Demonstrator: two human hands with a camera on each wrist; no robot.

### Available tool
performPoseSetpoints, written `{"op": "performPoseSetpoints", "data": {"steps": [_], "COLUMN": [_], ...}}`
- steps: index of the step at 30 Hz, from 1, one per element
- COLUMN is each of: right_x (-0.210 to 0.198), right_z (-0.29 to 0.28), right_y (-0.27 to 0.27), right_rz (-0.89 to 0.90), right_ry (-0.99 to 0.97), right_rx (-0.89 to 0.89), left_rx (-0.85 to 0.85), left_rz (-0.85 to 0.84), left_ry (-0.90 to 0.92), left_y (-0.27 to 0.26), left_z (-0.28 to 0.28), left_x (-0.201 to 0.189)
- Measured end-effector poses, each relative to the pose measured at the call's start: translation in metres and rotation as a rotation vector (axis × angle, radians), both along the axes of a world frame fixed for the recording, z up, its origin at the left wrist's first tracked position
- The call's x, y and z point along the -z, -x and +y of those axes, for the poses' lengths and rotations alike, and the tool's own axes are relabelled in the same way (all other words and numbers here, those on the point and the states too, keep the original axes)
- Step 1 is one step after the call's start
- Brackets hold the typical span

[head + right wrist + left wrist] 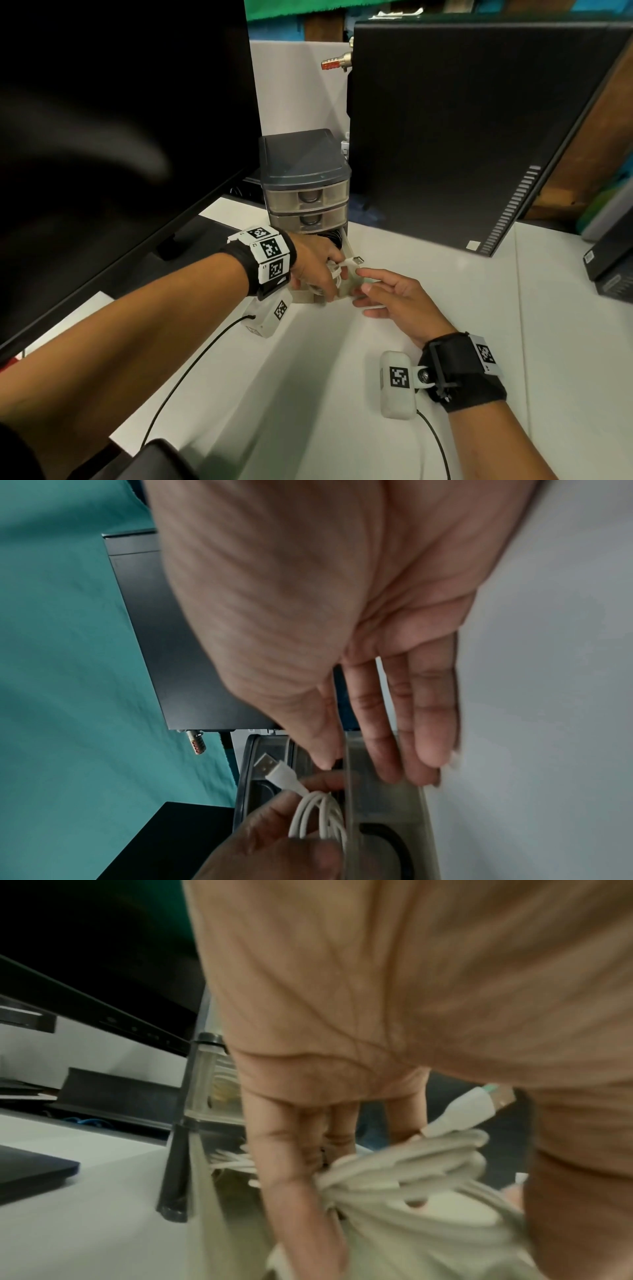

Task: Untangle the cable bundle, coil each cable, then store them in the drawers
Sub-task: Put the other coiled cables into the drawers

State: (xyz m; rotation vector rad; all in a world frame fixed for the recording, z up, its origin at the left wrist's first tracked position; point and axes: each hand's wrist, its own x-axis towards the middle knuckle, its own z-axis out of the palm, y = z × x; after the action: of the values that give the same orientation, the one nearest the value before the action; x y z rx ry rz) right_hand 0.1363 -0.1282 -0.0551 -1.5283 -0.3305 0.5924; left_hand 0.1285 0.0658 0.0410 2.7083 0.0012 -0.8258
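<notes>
The right hand [394, 298] lies nearest, fingers loosely spread against the pulled-out bottom drawer [346, 286] near the desk's back edge. The left hand [315, 263] grips the coiled white cable [316, 818] over it. Storing is underway; next likely calls for lowering the coil inside.

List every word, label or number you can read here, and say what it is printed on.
No text reads clearly.
Left wristband: small characters beside the square black-and-white markers, too small to read.
Right wristband and wrist camera: square markers only, no words.
White sticker on the computer case: blurred.
</notes>
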Motion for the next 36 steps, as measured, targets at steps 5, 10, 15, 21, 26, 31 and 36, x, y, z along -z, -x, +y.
{"op": "performPoseSetpoints", "data": {"steps": [5,10,15,21,26,31,36], "right_x": [-0.001,-0.001,-0.001,-0.001,-0.001,0.000,0.001], "right_z": [0.000,0.000,0.000,0.000,0.000,0.000,0.000], "right_y": [0.001,0.002,0.002,0.002,0.002,0.001,0.000], "right_rz": [0.001,-0.003,-0.008,-0.012,-0.015,0.008,0.021], "right_ry": [-0.002,0.000,0.002,0.007,0.003,-0.023,-0.003], "right_rx": [0.001,-0.003,-0.002,0.006,0.006,0.027,0.039], "left_rx": [0.006,0.135,0.077,0.154,0.192,0.002,-0.311], "left_rz": [-0.156,-0.126,-0.282,-0.328,-0.382,-0.709,-0.624], "left_ry": [-0.111,-0.249,-0.152,-0.118,-0.185,-0.301,-0.294], "left_y": [0.000,0.006,0.012,0.022,0.026,0.026,0.019], "left_z": [0.013,0.011,0.016,0.013,0.017,0.028,0.034], "left_x": [-0.002,0.014,0.020,0.035,0.039,0.038,0.044]}}
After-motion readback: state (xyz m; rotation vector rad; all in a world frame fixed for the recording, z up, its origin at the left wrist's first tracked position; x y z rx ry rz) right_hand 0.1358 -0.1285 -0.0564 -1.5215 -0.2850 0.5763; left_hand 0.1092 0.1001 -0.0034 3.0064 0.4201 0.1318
